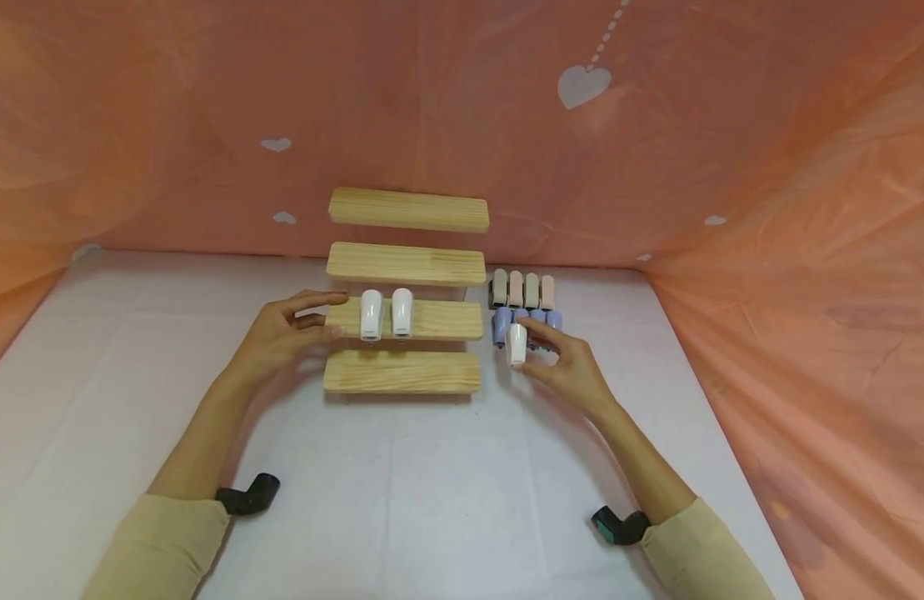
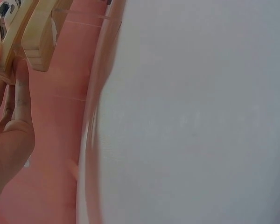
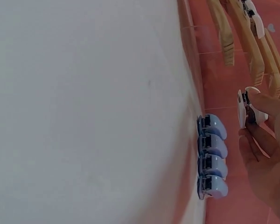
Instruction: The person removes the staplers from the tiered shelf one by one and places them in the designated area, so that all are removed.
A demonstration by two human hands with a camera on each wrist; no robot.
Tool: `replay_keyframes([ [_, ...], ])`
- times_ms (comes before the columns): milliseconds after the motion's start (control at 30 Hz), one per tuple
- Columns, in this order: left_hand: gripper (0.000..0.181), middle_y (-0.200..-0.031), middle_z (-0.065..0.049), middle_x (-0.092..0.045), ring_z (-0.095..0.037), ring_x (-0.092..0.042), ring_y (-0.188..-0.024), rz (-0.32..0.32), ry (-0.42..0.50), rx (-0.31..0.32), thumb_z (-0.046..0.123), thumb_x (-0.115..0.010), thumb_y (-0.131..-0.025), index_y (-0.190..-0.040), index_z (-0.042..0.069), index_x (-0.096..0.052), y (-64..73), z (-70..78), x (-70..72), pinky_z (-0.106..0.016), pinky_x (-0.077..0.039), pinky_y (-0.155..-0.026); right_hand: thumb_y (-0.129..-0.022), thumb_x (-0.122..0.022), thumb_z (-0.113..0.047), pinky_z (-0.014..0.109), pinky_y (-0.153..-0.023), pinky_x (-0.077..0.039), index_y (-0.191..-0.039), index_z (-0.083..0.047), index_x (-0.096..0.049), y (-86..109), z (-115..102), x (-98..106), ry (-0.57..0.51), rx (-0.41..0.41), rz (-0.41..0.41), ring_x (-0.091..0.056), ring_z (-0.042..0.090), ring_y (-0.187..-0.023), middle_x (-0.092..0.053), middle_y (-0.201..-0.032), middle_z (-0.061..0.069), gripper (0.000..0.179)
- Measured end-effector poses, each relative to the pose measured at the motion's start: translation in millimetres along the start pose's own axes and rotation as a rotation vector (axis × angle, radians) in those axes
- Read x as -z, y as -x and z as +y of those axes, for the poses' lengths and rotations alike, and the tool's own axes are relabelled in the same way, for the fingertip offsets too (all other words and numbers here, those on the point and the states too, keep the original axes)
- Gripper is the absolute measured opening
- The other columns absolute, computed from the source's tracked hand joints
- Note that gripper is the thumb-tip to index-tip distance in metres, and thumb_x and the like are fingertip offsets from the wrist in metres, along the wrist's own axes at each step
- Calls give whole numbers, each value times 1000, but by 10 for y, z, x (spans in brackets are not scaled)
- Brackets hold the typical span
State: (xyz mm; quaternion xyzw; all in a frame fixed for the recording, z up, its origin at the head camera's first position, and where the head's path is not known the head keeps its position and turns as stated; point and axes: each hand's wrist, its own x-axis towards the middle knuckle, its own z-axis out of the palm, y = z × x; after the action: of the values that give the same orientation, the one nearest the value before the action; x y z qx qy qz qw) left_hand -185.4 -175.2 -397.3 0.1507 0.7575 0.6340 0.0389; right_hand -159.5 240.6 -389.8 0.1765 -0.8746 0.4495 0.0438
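My left hand point(image 1: 276, 333) pinches the left end of a wooden shelf board point(image 1: 447, 321), the second tier from the bottom. In the left wrist view the thumb and fingers lie on either side of the board's end. Two white mini staplers point(image 1: 371, 315) stand side by side on that tier, right of the fingers. My right hand point(image 1: 571, 367) holds a third white mini stapler point(image 1: 516, 344) between thumb and fingers, right of the rack. In the right wrist view this stapler point(image 3: 241, 109) is apart from the row of blue staplers point(image 3: 214, 145).
Behind the right hand, several blue staplers point(image 1: 502, 323) stand in a row on the white tabletop point(image 1: 432, 483). A row of grey-green and pink staplers point(image 1: 516, 287) stands behind them. Other rack tiers point(image 1: 402, 372) lie above and below the gripped one. Orange-pink sheeting point(image 1: 447, 100) surrounds the table.
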Motion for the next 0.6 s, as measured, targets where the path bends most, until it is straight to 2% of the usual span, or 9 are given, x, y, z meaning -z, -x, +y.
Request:
replay_keyframes([
  [100, 49, -132, -1, -57, -10, -65, -102, -6, 13, 7, 13, -76, -89, -135, 5, -61, -11, 6, -3, -21, -55, -82, -78, -84, -3, 49, -98, -50, -137, -6, -60, 26, 49, -24, -22, -20, -1, -64, 33, -114, -67, -122, 17, 64],
  [267, 48, -131, -3, -56, -9, -65, -104, -9, 26, 9, 13, -76, -89, -135, 4, -61, -9, 8, 0, -20, -54, -84, -78, -85, -7, 46, -99, -50, -136, -10, -61, 67, 97, -66, 25, -61, -7, -62, 30, -117, -66, -127, 13, 63],
  [500, 49, -130, -2, -57, -9, -65, -101, -16, 21, 7, 13, -77, -89, -134, 3, -61, -14, 15, 8, -21, -55, -82, -79, -85, -9, 45, -99, -50, -136, -12, -60, 86, 138, -89, 59, -84, -18, -63, 29, -116, -67, -125, 11, 63],
  [600, 49, -130, -5, -57, -9, -66, -103, -24, 69, 1, 9, -76, -89, -134, -1, -60, -16, 8, 8, -22, -56, -82, -79, -85, -9, 46, -100, -49, -136, -13, -60, 89, 144, -93, 69, -110, -22, -64, 28, -115, -67, -125, 10, 63],
])
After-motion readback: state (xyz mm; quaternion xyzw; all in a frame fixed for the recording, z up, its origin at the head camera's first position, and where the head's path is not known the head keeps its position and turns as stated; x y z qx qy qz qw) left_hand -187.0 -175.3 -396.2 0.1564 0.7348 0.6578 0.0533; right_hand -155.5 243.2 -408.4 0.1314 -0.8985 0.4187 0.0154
